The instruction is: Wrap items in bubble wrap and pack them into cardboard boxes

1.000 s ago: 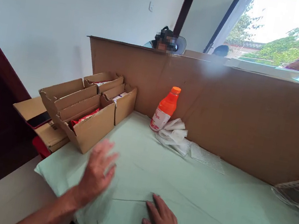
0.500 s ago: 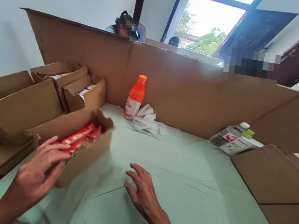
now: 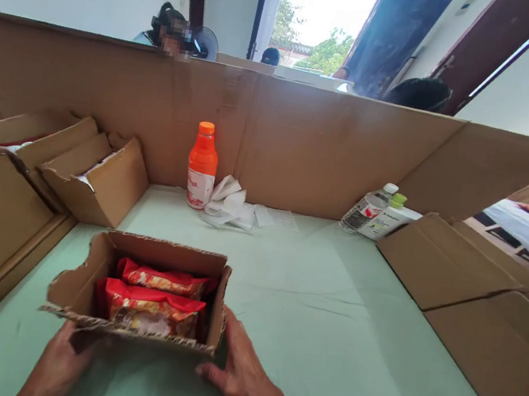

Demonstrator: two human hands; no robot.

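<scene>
An open cardboard box (image 3: 144, 336) sits low over the green table covering, its open top facing me. Inside it lie red snack packets (image 3: 152, 308), two of them plain to see. My left hand (image 3: 59, 360) grips the box at its front left corner; its fingertips are hidden behind the cardboard and slightly blurred. On the other side, my right hand (image 3: 241, 366) holds the right end, the fingers along the side wall and the thumb near the front corner.
Several cardboard boxes (image 3: 115, 183) stand at left. An orange bottle (image 3: 201, 170) and crumpled white plastic (image 3: 228, 202) are by the cardboard partition (image 3: 328, 148). A clear bottle (image 3: 364, 209), a white carton (image 3: 389, 223) and cardboard boxes (image 3: 496, 331) are at right. A person (image 3: 171, 30) is beyond.
The box with the red packets has come away from the left boxes to in front of me and turned crosswise. My right hand has closed onto its right end. The view has swung right.
</scene>
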